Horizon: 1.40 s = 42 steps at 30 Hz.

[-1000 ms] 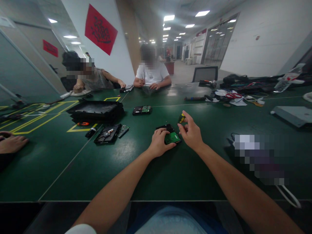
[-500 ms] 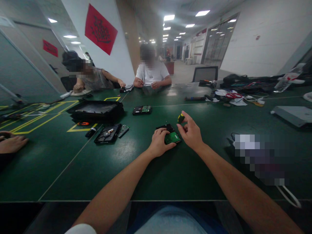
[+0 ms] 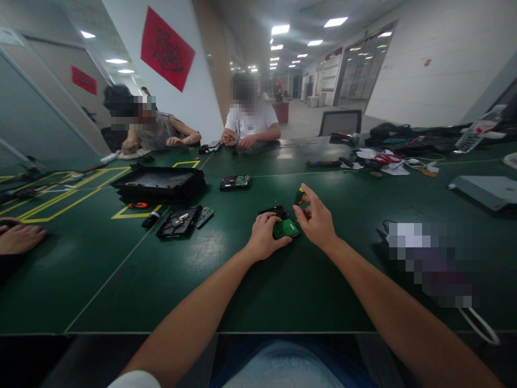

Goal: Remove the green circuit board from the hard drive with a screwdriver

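A hard drive [image 3: 287, 228] with a green circuit board facing up lies on the green table in front of me. My left hand [image 3: 263, 236] grips it by its near and left sides, with fingers over its top and the thumb along the near edge. Just above its right end, my right hand [image 3: 317, 220] pinches the yellow-and-black handle of a screwdriver [image 3: 299, 196] between thumb and fingers. The screwdriver's shaft and tip are too small to make out.
To the left lie an opened hard drive [image 3: 176, 223], a loose circuit board [image 3: 205, 216] and a stack of black trays [image 3: 194, 186]. Another hard drive [image 3: 236, 182] sits farther back. A grey metal case [image 3: 487, 193] stands at right. Two people sit opposite; another person's hand [image 3: 24, 237] rests at far left.
The screwdriver handle has turned slightly in my right hand, while my left hand and the hard drive stay put. Both people opposite have shifted their hands.
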### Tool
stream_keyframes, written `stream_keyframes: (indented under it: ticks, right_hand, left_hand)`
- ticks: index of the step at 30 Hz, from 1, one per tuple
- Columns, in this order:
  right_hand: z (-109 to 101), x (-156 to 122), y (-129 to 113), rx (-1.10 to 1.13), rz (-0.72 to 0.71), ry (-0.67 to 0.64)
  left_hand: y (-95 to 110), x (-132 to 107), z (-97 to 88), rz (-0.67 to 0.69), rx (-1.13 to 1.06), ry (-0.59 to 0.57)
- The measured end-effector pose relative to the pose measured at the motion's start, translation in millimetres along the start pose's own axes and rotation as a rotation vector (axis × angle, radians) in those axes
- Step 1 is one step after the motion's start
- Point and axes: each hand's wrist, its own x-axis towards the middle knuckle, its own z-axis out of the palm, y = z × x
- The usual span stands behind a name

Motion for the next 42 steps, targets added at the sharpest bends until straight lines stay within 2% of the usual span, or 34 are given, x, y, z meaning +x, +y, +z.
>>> stream_keyframes:
  ticks: [23, 31, 42]
  right_hand:
    - [2.7, -0.6, 2.1, 0.045, 0.007, 0.015]
    - [3.4, -1.5, 2.9, 0.061, 0.042, -0.02]
    - [2.1, -0.6, 2.0, 0.036, 0.017, -0.01]
  left_hand:
    - [-0.6, 0.0, 0.7, 0.012, -0.005, 0.002]
    - [-0.5, 0.1, 0.6, 0.006, -0.003, 0.001]
    - [0.1, 0.2, 0.5, 0.006, -0.007, -0.006]
